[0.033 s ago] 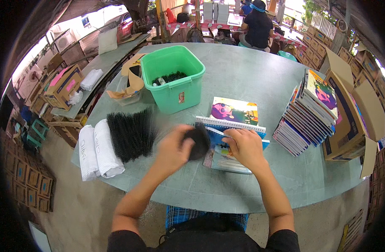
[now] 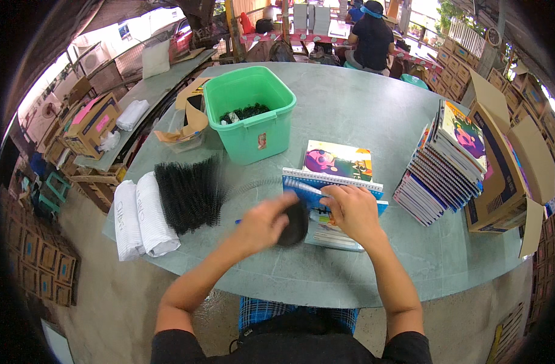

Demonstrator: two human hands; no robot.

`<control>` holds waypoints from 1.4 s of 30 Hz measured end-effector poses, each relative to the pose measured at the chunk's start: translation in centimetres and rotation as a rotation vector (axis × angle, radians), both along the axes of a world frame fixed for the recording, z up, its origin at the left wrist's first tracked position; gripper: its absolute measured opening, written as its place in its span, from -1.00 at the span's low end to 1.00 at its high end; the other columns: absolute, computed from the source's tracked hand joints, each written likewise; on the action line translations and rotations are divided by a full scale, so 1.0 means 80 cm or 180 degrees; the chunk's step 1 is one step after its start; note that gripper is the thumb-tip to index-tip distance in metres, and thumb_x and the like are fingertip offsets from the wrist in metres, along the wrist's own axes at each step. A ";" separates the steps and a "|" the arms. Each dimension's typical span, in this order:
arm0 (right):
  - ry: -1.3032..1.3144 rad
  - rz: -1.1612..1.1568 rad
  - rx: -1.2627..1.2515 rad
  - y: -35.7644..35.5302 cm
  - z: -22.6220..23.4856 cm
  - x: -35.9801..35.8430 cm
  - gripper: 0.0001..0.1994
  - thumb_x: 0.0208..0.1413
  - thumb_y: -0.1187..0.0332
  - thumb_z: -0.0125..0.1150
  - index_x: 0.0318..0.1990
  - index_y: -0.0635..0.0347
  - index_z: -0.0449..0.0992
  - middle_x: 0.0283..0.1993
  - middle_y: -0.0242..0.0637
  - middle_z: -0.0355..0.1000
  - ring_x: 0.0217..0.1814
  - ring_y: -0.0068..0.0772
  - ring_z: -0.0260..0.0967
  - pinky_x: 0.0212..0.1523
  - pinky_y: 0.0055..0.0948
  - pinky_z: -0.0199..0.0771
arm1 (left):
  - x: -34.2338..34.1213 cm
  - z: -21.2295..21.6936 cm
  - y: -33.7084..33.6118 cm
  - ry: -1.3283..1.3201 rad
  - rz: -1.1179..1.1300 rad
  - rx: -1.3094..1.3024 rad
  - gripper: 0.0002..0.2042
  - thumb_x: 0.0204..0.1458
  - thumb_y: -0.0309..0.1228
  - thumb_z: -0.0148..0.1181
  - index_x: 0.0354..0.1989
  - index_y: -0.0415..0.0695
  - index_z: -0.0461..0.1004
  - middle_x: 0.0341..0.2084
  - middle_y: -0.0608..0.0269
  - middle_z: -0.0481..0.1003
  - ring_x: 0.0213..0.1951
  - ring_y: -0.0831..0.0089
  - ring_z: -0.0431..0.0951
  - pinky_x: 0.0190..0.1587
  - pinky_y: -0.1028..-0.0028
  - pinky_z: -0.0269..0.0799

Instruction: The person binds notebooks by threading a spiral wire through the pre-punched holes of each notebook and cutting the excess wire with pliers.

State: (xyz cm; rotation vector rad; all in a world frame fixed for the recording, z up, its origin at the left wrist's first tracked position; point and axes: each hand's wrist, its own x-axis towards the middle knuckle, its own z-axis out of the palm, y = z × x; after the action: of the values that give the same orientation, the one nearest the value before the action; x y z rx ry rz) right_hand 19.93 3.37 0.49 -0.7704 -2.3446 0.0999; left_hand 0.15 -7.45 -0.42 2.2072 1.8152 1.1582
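Observation:
My right hand (image 2: 353, 209) pinches the top edge of a blue notebook (image 2: 314, 189) with a row of punched holes along it. My left hand (image 2: 262, 225) is smeared by motion at the notebook's left end. Beside its fingers is a rounded black thing (image 2: 294, 224), too blurred to name. A thin dark spiral coil (image 2: 253, 187) stretches left from the notebook's punched edge. Under the blue notebook lie more notebooks (image 2: 335, 238), and another with a colourful drawn cover (image 2: 338, 159) lies just behind it. A small blue tip shows by my left hand.
Left of my hands lie a pile of black spiral coils (image 2: 189, 194) and white wrapped rolls (image 2: 154, 212). A green bin (image 2: 256, 142) holds more coils. To the right, a tall stack of spiral notebooks (image 2: 441, 170) stands by an open cardboard box (image 2: 498, 182). A person (image 2: 374, 39) sits far back.
My left hand and the black thing have shifted right and slightly down. The coil shows more plainly now. My right hand keeps its place on the notebook.

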 end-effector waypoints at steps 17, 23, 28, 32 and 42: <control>-0.0122 -0.0018 0.0259 -0.020 -0.002 -0.033 -0.70 -0.21 0.55 0.12 -0.21 0.14 0.48 -0.33 -0.32 0.44 -0.23 -0.28 0.39 -0.23 -0.34 0.30 | 0.015 -0.075 -0.034 0.0051 -0.0839 -0.1096 -0.67 0.01 -0.27 0.14 -0.03 -0.03 0.46 -0.39 0.07 0.49 -0.30 0.12 0.49 -0.21 0.26 0.41; -0.0012 0.0076 -0.0134 -0.019 -0.003 -0.064 -0.84 0.00 0.35 0.17 -0.24 0.12 0.49 -0.44 -0.30 0.46 -0.32 -0.29 0.42 -0.22 -0.33 0.29 | 0.011 -0.072 -0.021 0.0281 -0.0343 -0.0629 -0.75 -0.07 -0.31 0.21 -0.22 -0.12 0.54 -0.30 0.13 0.48 -0.19 0.13 0.43 -0.11 0.25 0.32; 0.0631 0.0322 -0.0629 -0.012 -0.005 -0.055 -0.86 0.00 0.32 0.16 -0.32 0.14 0.48 -0.42 -0.25 0.47 -0.27 -0.20 0.42 -0.27 -0.25 0.32 | -0.009 -0.001 0.016 0.0852 0.0755 0.1136 -0.73 -0.01 -0.28 0.14 -0.16 -0.12 0.47 -0.25 0.13 0.43 -0.17 0.18 0.39 -0.15 0.25 0.27; -0.0159 0.0159 -0.0590 -0.015 0.003 -0.052 -0.80 -0.09 0.48 0.20 -0.24 0.20 0.45 -0.32 -0.19 0.46 -0.22 -0.14 0.43 -0.24 -0.21 0.39 | -0.013 0.011 0.035 0.0475 0.0197 0.0005 -0.72 0.04 -0.30 0.08 -0.10 -0.15 0.45 -0.26 0.08 0.47 -0.18 0.13 0.42 -0.11 0.24 0.27; 0.0050 0.0202 -0.0803 -0.013 0.011 -0.038 -0.77 -0.11 0.45 0.23 -0.22 0.18 0.45 -0.22 -0.17 0.44 -0.17 -0.13 0.40 -0.17 -0.25 0.36 | -0.010 0.017 0.039 -0.0088 -0.0161 0.0072 -0.82 -0.05 -0.44 0.18 -0.26 -0.22 0.49 -0.37 0.05 0.46 -0.25 0.14 0.45 -0.21 0.29 0.36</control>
State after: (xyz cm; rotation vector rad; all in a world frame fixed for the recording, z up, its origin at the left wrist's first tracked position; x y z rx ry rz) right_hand 16.91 2.31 1.36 -0.8108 -2.3694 0.4343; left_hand -0.67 -4.30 0.94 2.2239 1.7340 1.1996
